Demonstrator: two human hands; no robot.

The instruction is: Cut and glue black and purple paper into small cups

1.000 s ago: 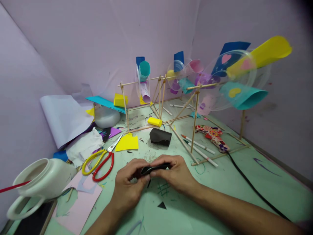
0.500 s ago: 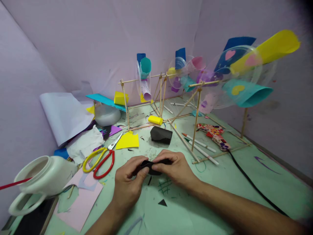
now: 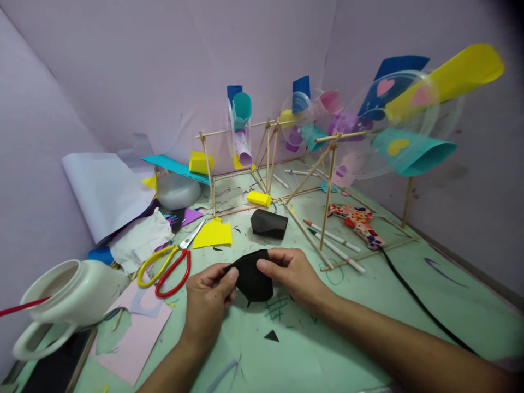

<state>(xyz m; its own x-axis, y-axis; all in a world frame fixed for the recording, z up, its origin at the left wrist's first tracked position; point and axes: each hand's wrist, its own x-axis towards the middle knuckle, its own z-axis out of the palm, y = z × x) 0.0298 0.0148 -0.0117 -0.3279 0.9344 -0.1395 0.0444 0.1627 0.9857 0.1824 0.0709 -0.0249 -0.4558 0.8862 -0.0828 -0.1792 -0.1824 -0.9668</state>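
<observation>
- The left hand pinches the left edge of a black paper piece, thumb on top and fingers curled under it.
- The right hand is closed on the top right edge of the same piece, thumb pressed onto its upper face.
- The black paper piece is curved, held between the 2 hands just above the green table, near the front middle of the view.
- A small black triangle of paper lies on the table just in front of the hands.
- A black paper roll lies on its side beyond the hands, apart from them.
- Scissors with 1 yellow and 1 red handle lie to the left, blades pointing at a yellow sheet.
- A white plastic jug lies tipped at the far left, beside a pink sheet.
- A frame of wooden sticks stands at the back, carrying clear discs and coloured paper cones.
- 2 pencils lie under the frame on the right.
- A patterned glue gun rests on the right, with its black cable running toward the front right corner.
</observation>
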